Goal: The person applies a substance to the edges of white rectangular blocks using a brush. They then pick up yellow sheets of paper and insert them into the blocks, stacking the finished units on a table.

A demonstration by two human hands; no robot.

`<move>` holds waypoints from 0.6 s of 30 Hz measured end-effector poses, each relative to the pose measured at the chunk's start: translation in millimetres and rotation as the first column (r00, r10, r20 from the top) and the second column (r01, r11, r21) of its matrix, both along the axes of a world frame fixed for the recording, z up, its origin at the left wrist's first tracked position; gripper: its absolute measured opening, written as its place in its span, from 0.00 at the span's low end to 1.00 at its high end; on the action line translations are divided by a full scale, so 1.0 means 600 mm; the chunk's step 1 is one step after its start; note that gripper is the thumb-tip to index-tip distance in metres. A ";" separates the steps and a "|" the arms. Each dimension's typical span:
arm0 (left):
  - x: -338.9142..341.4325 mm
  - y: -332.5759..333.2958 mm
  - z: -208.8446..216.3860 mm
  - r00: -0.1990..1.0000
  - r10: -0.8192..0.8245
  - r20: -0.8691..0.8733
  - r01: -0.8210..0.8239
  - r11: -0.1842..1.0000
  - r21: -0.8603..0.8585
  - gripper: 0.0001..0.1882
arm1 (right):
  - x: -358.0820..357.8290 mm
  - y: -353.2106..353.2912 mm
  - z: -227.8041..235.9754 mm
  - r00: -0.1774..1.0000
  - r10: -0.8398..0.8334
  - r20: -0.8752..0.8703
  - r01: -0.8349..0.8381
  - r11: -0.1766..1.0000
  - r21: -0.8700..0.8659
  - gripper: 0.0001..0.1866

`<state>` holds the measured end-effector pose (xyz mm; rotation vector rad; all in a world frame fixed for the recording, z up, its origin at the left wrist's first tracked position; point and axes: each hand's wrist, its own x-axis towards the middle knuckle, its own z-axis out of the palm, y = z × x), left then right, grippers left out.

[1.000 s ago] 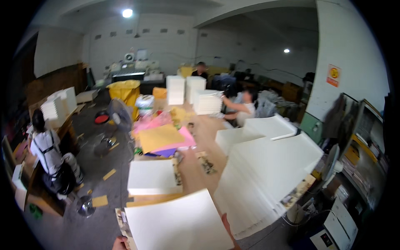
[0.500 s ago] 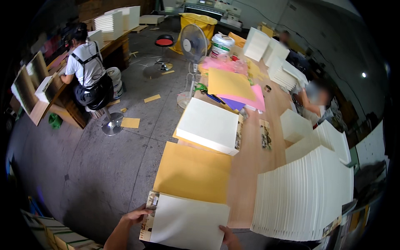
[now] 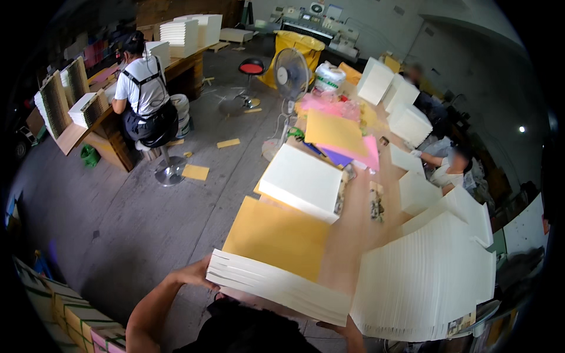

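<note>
At the near end of the long table, a stack of white paper pads (image 3: pixel 276 286) stands tilted on edge, its layered side facing up. My left hand (image 3: pixel 199 273) grips its left end, fingers partly hidden behind the stack. My right hand (image 3: pixel 346 330) holds the lower right corner; most of its fingers are out of sight. Just beyond lies a yellow sheet (image 3: pixel 276 235), partly covered by the stack. Farther along sits another thick white stack (image 3: pixel 303 181) with a printed strip on its right side.
To my right stands a long row of upright white pads (image 3: pixel 421 282). A printed strip (image 3: pixel 376 202), coloured sheets (image 3: pixel 335 132) and a fan (image 3: pixel 291 75) are farther off. One person (image 3: pixel 450 170) works across the table, another (image 3: pixel 144 94) sits far left. Bundles (image 3: pixel 65 312) occupy the lower left.
The white stack, flat with its printed strip at the left before, is now tipped up with its layered edge showing. Both hands turned with it, the right one moving rightward. The view has shifted.
</note>
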<state>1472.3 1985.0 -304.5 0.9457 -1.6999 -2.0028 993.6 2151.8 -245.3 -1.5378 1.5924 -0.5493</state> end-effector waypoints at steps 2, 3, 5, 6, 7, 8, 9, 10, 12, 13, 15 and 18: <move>-0.004 0.012 -0.001 1.000 0.001 -0.004 -0.001 1.000 -0.029 0.56 | 0.010 -0.001 -0.019 0.995 0.067 -0.078 -0.073 0.994 -0.076 0.38; -0.009 0.004 0.001 1.000 0.004 -0.019 -0.005 0.998 -0.062 0.54 | 0.010 -0.003 -0.025 0.991 0.083 -0.107 -0.095 0.989 -0.113 0.38; -0.007 0.003 0.001 0.982 -0.031 0.188 0.097 0.931 -0.352 0.52 | 0.017 -0.005 -0.041 0.983 0.105 -0.148 -0.130 0.976 -0.175 0.38; -0.017 0.000 0.024 0.970 -0.016 0.243 0.135 0.868 -0.479 0.51 | 0.017 -0.009 -0.043 0.980 0.110 -0.163 -0.141 0.970 -0.196 0.37; -0.021 0.001 0.041 0.956 0.011 0.293 0.172 0.789 -0.590 0.51 | 0.016 -0.012 -0.041 0.976 0.123 -0.180 -0.161 0.964 -0.212 0.37; -0.020 -0.004 0.048 0.969 -0.034 0.245 0.157 0.850 -0.503 0.50 | 0.014 -0.020 -0.043 0.973 0.134 -0.189 -0.176 0.958 -0.225 0.37; -0.021 -0.009 0.053 0.971 -0.052 0.234 0.160 0.869 -0.469 0.51 | 0.005 -0.023 -0.040 0.970 0.144 -0.195 -0.188 0.954 -0.232 0.37; -0.021 -0.014 0.059 0.972 -0.072 0.223 0.166 0.886 -0.434 0.53 | 0.000 -0.025 -0.038 0.966 0.156 -0.204 -0.203 0.950 -0.236 0.36; -0.026 -0.020 0.081 0.978 -0.080 0.191 0.146 0.920 -0.363 0.52 | -0.011 -0.025 -0.039 0.957 0.179 -0.229 -0.235 0.940 -0.248 0.36; -0.029 -0.012 0.096 0.983 -0.070 0.172 0.122 0.942 -0.312 0.50 | -0.017 -0.018 -0.044 0.954 0.179 -0.239 -0.239 0.939 -0.249 0.36; -0.024 -0.003 0.092 0.984 -0.042 0.173 0.092 0.952 -0.292 0.49 | -0.022 -0.019 -0.051 0.954 0.182 -0.238 -0.244 0.933 -0.264 0.35; -0.008 0.007 0.052 0.974 -0.009 0.225 0.106 0.901 -0.420 0.50 | -0.014 -0.013 -0.061 0.983 0.078 0.164 -0.050 0.985 -0.167 0.34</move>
